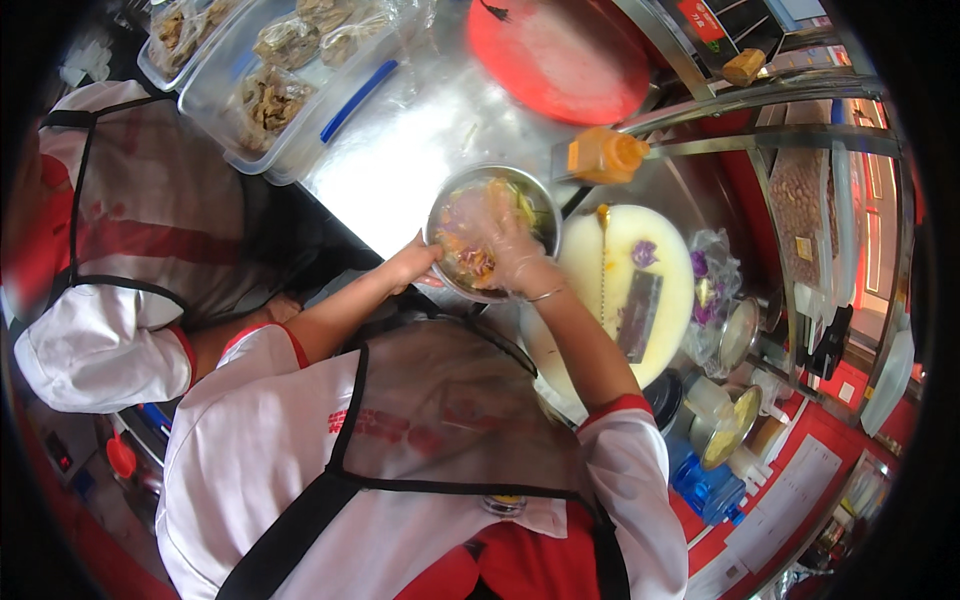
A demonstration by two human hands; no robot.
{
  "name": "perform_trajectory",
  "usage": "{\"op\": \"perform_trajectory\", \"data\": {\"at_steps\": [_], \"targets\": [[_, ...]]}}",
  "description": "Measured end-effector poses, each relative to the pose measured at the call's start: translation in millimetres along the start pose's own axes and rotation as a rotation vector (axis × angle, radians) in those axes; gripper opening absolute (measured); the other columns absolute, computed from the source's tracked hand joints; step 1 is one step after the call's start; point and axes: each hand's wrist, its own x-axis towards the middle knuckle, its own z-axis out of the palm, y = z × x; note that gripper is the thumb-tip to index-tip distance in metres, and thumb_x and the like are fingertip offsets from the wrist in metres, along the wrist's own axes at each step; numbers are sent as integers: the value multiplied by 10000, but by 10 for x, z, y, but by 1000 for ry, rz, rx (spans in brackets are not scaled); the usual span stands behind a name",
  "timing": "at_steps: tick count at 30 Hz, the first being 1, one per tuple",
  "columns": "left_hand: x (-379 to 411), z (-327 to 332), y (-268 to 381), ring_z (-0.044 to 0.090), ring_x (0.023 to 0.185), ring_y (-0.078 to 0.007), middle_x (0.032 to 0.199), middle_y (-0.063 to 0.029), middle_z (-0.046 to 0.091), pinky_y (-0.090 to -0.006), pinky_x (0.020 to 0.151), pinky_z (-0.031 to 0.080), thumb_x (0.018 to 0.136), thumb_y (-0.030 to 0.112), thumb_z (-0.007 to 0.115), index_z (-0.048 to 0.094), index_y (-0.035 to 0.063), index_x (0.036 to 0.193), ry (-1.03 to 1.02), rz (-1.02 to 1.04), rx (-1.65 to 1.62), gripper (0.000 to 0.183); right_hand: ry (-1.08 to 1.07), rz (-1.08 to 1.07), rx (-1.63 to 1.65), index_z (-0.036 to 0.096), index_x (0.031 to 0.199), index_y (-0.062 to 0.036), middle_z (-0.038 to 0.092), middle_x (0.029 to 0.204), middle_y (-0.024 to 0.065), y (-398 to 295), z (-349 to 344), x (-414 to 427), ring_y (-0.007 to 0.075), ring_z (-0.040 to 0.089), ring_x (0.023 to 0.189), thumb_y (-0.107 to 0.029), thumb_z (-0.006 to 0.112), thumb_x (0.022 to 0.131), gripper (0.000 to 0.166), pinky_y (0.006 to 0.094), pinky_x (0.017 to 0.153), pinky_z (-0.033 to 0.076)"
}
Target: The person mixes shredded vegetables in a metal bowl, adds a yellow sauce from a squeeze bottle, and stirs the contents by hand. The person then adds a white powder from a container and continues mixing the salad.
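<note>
A stainless steel mixing bowl (556, 225) stands near the front edge of the metal worktop (375, 180). My left hand (414, 264), bare, grips its rim on the left side. Inside lies a mix of shredded vegetables (471, 255), with orange, purple and green pieces. My right hand (517, 251), in a clear plastic glove, reaches into the mix from the right; its fingers are blurred and partly buried, so their closure is unclear. To the right, a round white cutting board (675, 247) carries a cleaver (641, 315) and a piece of purple cabbage (644, 253).
An orange-filled bottle (604, 156) lies beyond the bowl. Farther back is a round red cutting board (562, 67). Clear plastic tubs (262, 161) hold bagged brown food at left, near a co-worker (157, 195). Bagged purple cabbage (705, 285) and a metal shelf frame (780, 141) stand right.
</note>
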Motion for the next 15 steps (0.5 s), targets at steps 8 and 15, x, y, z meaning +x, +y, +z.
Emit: {"op": "perform_trajectory", "data": {"at_steps": [8, 15], "targets": [[113, -32, -135, 664, 779, -210, 1111, -159, 584, -320, 622, 604, 821, 120, 506, 224, 44, 1393, 30, 6, -20, 643, 175, 43, 325, 596, 1092, -149, 534, 1098, 151, 545, 568, 470, 381, 529, 1029, -189, 812, 597, 541, 435, 866, 479], [52, -41, -48, 667, 793, -211, 1154, -165, 565, -331, 630, 606, 827, 112, 493, 193, 85, 1424, 10, 3, -13, 669, 29, 277, 1043, 441, 1317, 40, 638, 1062, 136, 47, -323, 49, 183, 662, 897, -301, 721, 816, 667, 291, 745, 547]]}}
